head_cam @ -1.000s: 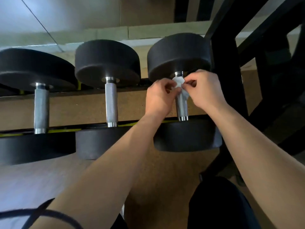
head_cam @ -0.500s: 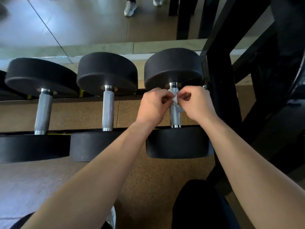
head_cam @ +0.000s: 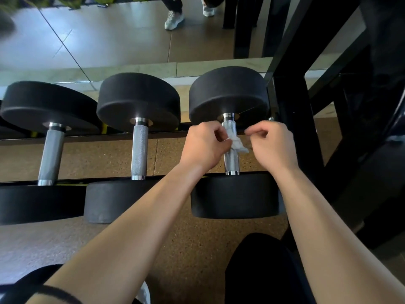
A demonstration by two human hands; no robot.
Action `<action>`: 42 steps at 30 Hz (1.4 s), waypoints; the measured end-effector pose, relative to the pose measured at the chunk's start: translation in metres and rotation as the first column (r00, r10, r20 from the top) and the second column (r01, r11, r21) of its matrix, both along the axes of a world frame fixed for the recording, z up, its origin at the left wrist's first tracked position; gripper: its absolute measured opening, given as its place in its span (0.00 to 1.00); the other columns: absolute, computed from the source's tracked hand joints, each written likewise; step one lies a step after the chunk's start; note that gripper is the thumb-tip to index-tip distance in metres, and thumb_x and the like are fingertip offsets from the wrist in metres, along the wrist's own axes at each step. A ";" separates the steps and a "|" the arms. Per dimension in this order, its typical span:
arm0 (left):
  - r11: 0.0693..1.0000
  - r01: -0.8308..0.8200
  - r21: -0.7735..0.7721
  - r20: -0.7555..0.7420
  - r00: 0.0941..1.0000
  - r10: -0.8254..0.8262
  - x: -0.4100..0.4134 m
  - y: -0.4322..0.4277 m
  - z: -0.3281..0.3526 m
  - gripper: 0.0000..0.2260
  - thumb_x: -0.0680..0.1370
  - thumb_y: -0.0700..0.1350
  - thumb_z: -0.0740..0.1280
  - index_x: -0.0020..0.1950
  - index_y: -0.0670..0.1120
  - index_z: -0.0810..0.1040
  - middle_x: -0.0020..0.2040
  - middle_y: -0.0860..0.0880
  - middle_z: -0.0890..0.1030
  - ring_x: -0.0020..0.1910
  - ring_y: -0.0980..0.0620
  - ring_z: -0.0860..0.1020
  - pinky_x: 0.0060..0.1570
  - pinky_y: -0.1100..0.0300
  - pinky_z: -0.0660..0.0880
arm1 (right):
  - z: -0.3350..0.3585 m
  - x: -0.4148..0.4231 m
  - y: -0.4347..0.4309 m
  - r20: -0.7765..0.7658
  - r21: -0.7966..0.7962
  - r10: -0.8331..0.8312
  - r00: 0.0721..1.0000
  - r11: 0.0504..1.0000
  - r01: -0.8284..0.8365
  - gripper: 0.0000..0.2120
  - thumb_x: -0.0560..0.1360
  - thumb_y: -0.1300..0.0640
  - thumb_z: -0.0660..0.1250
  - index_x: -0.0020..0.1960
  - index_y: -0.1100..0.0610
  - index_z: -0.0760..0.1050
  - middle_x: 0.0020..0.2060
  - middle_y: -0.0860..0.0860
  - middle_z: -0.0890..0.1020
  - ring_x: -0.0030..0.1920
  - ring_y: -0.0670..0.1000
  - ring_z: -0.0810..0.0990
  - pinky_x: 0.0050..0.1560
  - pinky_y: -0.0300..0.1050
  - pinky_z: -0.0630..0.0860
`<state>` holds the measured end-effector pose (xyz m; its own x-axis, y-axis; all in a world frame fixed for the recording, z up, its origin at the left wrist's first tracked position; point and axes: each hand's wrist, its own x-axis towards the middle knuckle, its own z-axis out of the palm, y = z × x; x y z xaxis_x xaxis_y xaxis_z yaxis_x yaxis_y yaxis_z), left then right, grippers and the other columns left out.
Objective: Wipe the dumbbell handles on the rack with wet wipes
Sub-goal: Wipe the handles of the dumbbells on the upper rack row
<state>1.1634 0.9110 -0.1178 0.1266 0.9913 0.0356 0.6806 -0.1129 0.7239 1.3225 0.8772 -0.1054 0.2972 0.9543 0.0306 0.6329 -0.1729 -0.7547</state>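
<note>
The left hand (head_cam: 206, 145) pinches a small white crumpled wet wipe (head_cam: 236, 144) and holds it on the shiny silver metal handle (head_cam: 231, 161) of a black round-ended dumbbell (head_cam: 235, 197). The wipe sits on the upper half of the handle, just right of the left hand's fingers. Its loose end hangs toward the right hand (head_cam: 272, 148). The right hand is just right of the handle with its fingers curled in. I cannot tell if it holds the wipe or nothing. This dumbbell lies on the black metal rack (head_cam: 294, 128), with one big end beyond the hands and one big end under the wrists. To the left of the left hand lie two more black dumbbells with silver handles: the middle dumbbell (head_cam: 139, 150) close by and the far left dumbbell (head_cam: 51, 154) further off. Below both arms is a brown speckled floor (head_cam: 157, 249). Far beyond the hands is a big wall mirror (head_cam: 109, 36) that shows a pair of light shoes (head_cam: 174, 19).
</note>
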 end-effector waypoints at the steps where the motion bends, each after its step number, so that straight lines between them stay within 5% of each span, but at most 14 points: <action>1: 1.000 -0.003 -0.011 0.005 1.000 0.003 -0.002 -0.001 -0.001 0.05 0.74 0.45 0.76 0.44 0.50 0.81 0.40 0.56 0.81 0.41 0.61 0.78 0.40 0.69 0.74 | 0.000 0.000 -0.003 0.007 -0.010 -0.017 1.000 1.000 0.017 0.12 0.79 0.59 0.63 0.53 0.49 0.84 0.49 0.45 0.84 0.48 0.44 0.80 0.42 0.37 0.73; 9: 0.981 -0.068 0.181 0.059 0.997 0.058 0.011 0.009 -0.003 0.07 0.76 0.38 0.72 0.49 0.49 0.85 0.47 0.53 0.81 0.44 0.59 0.78 0.45 0.73 0.72 | -0.006 0.000 -0.002 0.030 -0.046 -0.064 0.997 0.997 0.066 0.08 0.80 0.55 0.64 0.50 0.48 0.82 0.41 0.42 0.81 0.40 0.41 0.77 0.35 0.36 0.70; 12: 0.971 -0.052 0.233 0.019 0.999 0.049 0.010 0.003 -0.002 0.06 0.74 0.45 0.74 0.50 0.48 0.87 0.47 0.52 0.83 0.44 0.59 0.78 0.45 0.71 0.73 | -0.006 0.001 -0.003 0.007 -0.050 -0.024 1.000 0.998 0.024 0.08 0.80 0.57 0.64 0.50 0.49 0.83 0.42 0.43 0.81 0.41 0.41 0.78 0.36 0.36 0.71; 15: 0.977 -0.026 0.211 -0.055 0.998 0.038 0.012 0.005 0.004 0.12 0.72 0.57 0.76 0.48 0.50 0.86 0.44 0.55 0.82 0.43 0.58 0.79 0.44 0.61 0.76 | -0.005 0.001 -0.004 -0.029 -0.057 -0.030 0.999 0.998 0.028 0.08 0.80 0.56 0.65 0.51 0.50 0.83 0.44 0.45 0.82 0.42 0.42 0.78 0.37 0.37 0.72; 19: 0.982 -0.040 0.186 -0.070 0.996 0.054 0.017 0.010 0.010 0.03 0.74 0.47 0.74 0.43 0.49 0.85 0.42 0.55 0.82 0.42 0.56 0.80 0.46 0.54 0.79 | -0.005 0.002 -0.006 -0.076 -0.083 -0.052 0.996 0.995 0.046 0.09 0.79 0.57 0.65 0.53 0.52 0.83 0.45 0.46 0.83 0.41 0.42 0.79 0.35 0.36 0.69; 26: 0.995 -0.070 0.073 -0.006 0.997 0.071 0.006 0.006 0.007 0.03 0.75 0.43 0.75 0.42 0.50 0.84 0.37 0.58 0.81 0.39 0.61 0.79 0.39 0.72 0.72 | -0.003 0.001 -0.006 -0.082 -0.116 -0.055 0.995 0.992 0.046 0.09 0.79 0.56 0.64 0.53 0.51 0.83 0.45 0.46 0.83 0.42 0.43 0.79 0.35 0.38 0.71; 31: 0.982 -0.166 0.092 0.118 0.981 0.155 0.015 0.013 0.010 0.03 0.77 0.44 0.73 0.49 0.48 0.87 0.44 0.57 0.84 0.46 0.60 0.80 0.50 0.67 0.75 | -0.004 0.000 -0.007 -0.091 -0.123 -0.065 0.994 0.991 0.054 0.09 0.79 0.56 0.64 0.51 0.49 0.83 0.44 0.46 0.83 0.42 0.46 0.80 0.37 0.40 0.72; 37: 0.998 0.021 -0.067 -0.048 0.999 -0.025 -0.011 -0.004 0.005 0.03 0.75 0.45 0.76 0.41 0.52 0.85 0.39 0.58 0.83 0.41 0.63 0.79 0.39 0.76 0.71 | -0.002 0.000 -0.008 -0.094 -0.112 -0.059 0.994 0.992 0.048 0.09 0.79 0.57 0.64 0.50 0.51 0.83 0.42 0.47 0.83 0.42 0.46 0.80 0.36 0.39 0.71; 42: 0.990 -0.141 -0.011 0.170 0.975 0.141 0.001 0.009 0.005 0.07 0.75 0.43 0.75 0.41 0.55 0.84 0.38 0.62 0.81 0.41 0.64 0.80 0.45 0.70 0.74 | -0.003 0.001 -0.008 -0.107 -0.111 -0.055 0.993 0.993 0.043 0.09 0.79 0.57 0.64 0.50 0.51 0.83 0.42 0.48 0.83 0.41 0.46 0.80 0.36 0.39 0.71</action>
